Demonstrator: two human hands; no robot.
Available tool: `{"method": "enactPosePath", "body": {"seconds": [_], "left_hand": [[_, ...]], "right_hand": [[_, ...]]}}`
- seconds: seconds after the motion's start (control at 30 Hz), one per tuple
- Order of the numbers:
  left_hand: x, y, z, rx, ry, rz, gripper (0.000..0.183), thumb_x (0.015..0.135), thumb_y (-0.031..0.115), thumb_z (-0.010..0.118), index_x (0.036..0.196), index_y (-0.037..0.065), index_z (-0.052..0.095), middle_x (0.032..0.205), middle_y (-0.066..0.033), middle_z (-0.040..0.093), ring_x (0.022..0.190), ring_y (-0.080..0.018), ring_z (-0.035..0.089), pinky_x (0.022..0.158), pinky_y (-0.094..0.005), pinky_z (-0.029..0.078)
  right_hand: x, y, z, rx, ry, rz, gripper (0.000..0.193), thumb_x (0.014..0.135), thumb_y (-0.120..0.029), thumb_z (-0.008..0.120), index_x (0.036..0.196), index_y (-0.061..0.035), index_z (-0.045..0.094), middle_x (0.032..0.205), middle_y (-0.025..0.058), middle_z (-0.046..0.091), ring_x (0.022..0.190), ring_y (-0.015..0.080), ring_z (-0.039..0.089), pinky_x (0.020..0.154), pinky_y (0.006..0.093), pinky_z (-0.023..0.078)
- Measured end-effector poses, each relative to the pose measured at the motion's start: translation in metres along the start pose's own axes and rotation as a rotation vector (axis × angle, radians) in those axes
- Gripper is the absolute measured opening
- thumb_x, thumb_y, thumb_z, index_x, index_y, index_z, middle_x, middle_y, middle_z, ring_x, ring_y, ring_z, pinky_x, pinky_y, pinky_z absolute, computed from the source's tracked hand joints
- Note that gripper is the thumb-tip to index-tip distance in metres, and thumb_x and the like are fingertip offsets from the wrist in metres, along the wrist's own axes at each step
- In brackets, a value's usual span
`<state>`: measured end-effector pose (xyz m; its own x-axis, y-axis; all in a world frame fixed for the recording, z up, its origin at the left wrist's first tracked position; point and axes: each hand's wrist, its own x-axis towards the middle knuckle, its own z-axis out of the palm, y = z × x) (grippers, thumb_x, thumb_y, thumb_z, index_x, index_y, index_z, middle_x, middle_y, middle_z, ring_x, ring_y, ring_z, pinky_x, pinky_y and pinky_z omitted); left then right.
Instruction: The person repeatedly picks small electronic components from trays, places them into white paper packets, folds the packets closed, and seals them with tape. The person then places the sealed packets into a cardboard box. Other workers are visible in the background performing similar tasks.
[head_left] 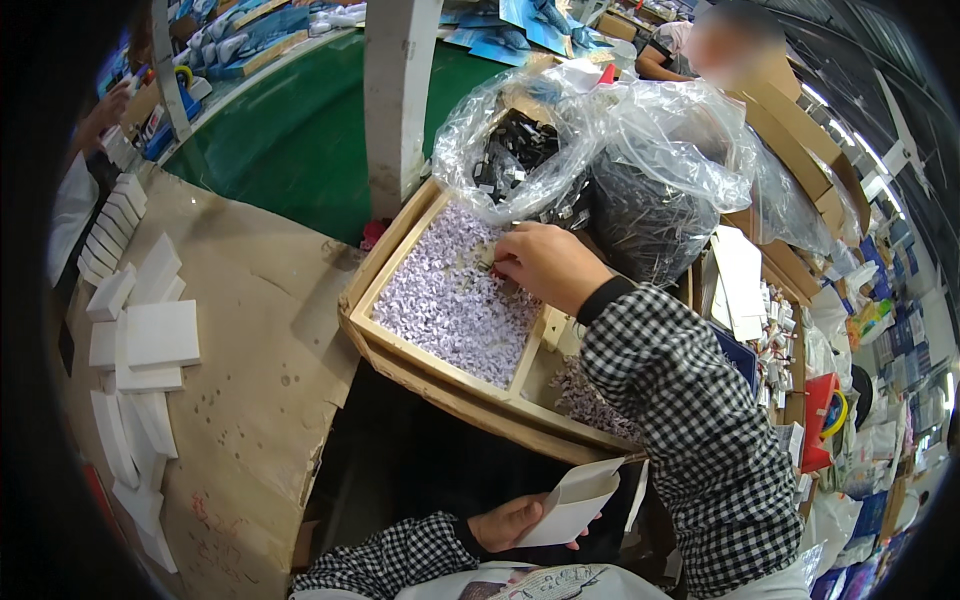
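My left hand (507, 523) is closed round a small white box (577, 505), held tilted near my lap with its upper end open. My right hand (550, 262) reaches over a wooden tray (440, 372), fingers pinched together at the surface of many small pale lilac pieces (452, 300). A bit of red shows at those fingertips, but what they hold is too small to name. A second compartment with more small pieces (590, 405) lies partly under my right sleeve.
Clear plastic bags of black parts (515, 155) stand behind the tray. On the cardboard-covered table (250, 400), white boxes (163, 333) lie in a loose pile at left. A grey post (398, 110) rises beyond the tray. Another person (668, 52) is at the far right.
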<state>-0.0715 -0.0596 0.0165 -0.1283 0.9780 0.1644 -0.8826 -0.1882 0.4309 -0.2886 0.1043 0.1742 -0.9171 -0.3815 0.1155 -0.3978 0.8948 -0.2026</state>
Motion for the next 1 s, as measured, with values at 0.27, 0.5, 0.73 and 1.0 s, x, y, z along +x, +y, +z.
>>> {"method": "enactPosePath", "body": {"seconds": [0.27, 0.5, 0.73, 1.0], "left_hand": [[-0.002, 0.000, 0.001, -0.023, 0.023, 0.004, 0.100, 0.082, 0.069, 0.050, 0.145, -0.003, 0.023, 0.140, -0.0238, 0.037, 0.121, -0.0271, 0.047, 0.101, -0.0438, 0.041], [-0.003, 0.000, 0.000, -0.059, 0.006, 0.019, 0.095, 0.085, 0.066, 0.048, 0.146, -0.001, 0.021, 0.142, -0.0250, 0.035, 0.124, -0.0284, 0.045, 0.101, -0.0464, 0.040], [-0.002, -0.001, -0.001, -0.058, -0.021, 0.000, 0.094, 0.086, 0.065, 0.047, 0.147, -0.001, 0.020, 0.142, -0.0261, 0.034, 0.125, -0.0286, 0.045, 0.102, -0.0475, 0.040], [-0.003, -0.001, 0.005, -0.018, -0.008, 0.019, 0.098, 0.084, 0.070, 0.045, 0.145, -0.003, 0.021, 0.140, -0.0183, 0.037, 0.121, -0.0230, 0.046, 0.101, -0.0424, 0.042]], "right_hand": [[0.002, -0.002, -0.026, 0.243, -0.056, 0.065, 0.016, 0.084, -0.014, 0.065, 0.091, 0.0000, 0.062, 0.084, 0.0137, 0.068, 0.075, 0.0227, 0.068, 0.071, 0.0308, 0.054], [-0.043, 0.016, -0.072, 0.249, -0.169, 0.114, 0.020, 0.084, -0.014, 0.062, 0.099, -0.0027, 0.070, 0.083, 0.0134, 0.069, 0.073, 0.0235, 0.066, 0.071, 0.0313, 0.053], [-0.068, 0.039, -0.049, 0.063, -0.182, 0.238, 0.021, 0.081, -0.017, 0.068, 0.095, -0.0015, 0.070, 0.085, 0.0150, 0.068, 0.076, 0.0273, 0.066, 0.070, 0.0332, 0.053], [-0.063, 0.029, -0.033, -0.057, -0.091, 0.146, 0.018, 0.082, -0.016, 0.064, 0.093, -0.0012, 0.068, 0.083, 0.0149, 0.066, 0.077, 0.0327, 0.063, 0.070, 0.0380, 0.051]]}}
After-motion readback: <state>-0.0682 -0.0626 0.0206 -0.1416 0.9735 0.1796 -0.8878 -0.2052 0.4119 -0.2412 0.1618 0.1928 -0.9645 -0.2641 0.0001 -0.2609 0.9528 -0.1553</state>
